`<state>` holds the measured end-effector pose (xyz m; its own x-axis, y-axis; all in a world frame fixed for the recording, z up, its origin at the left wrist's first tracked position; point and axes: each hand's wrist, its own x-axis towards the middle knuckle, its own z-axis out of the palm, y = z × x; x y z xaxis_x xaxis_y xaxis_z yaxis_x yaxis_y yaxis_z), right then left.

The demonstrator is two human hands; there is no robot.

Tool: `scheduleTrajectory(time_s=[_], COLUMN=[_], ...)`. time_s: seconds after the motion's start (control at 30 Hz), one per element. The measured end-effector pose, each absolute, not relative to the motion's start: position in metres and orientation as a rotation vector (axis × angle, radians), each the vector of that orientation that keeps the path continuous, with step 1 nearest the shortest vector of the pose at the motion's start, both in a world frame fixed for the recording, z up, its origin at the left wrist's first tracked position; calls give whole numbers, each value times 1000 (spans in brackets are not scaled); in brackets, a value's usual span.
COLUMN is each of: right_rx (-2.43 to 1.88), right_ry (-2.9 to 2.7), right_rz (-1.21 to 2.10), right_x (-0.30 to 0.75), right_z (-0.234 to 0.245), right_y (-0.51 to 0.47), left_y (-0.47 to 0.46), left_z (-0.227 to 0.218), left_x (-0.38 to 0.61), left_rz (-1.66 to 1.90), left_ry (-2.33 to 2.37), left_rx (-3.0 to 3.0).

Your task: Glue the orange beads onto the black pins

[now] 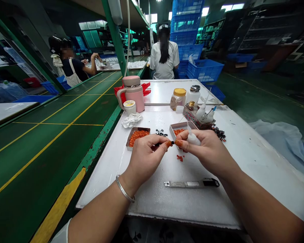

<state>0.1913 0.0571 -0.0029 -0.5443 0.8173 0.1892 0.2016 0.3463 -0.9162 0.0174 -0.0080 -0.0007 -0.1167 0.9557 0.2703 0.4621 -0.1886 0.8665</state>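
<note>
Pinching a small black piece (pixel 164 143) between thumb and forefinger, the left hand (pixel 144 153) hovers over the white bench (pixel 243 158), in front of the two metal trays. The right hand (pixel 205 150) is clenched round a white squeeze bottle (pixel 193 138), and its orange-nailed fingers (pixel 179 142) nearly meet those of the left.

Orientation: the piece's long axis lies roughly left to right across the bench, free end toward the right hand. It is too small to read finer detail. The bottle sits tilted in the palm; I cannot tell where its tip points.

Judgement on the step: the work looks like bringing bottle and piece together at the fingertips. It would go best with both wrists braced low, the piece gripped near its left end so the free end is exposed, and only a light squeeze.

Nearby: the left tray (pixel 138 135) holds orange-red bits. A few loose red bits (pixel 179 157) lie just under the hands, and a utility knife (pixel 192 183) lies nearer the bench edge.
</note>
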Motion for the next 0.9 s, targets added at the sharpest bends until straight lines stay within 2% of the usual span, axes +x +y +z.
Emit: scheduleTrajectory(time_s=[0.4,0.6,0.9], right_rx=[-886,-902,-891], right_ry=[-1937,-1857,-1823], right_rz=[1254,1370,1372], right_x=[192,191,192], right_z=[-3,-4,-7], right_y=[60,60,61], left_y=[-8,-8,-7], left_z=[-4,-3,-2], left_x=[15,15,16], left_rz=[1276,1267,1276], left_ry=[1604,1562,1506], left_rx=[1850,1793,1661])
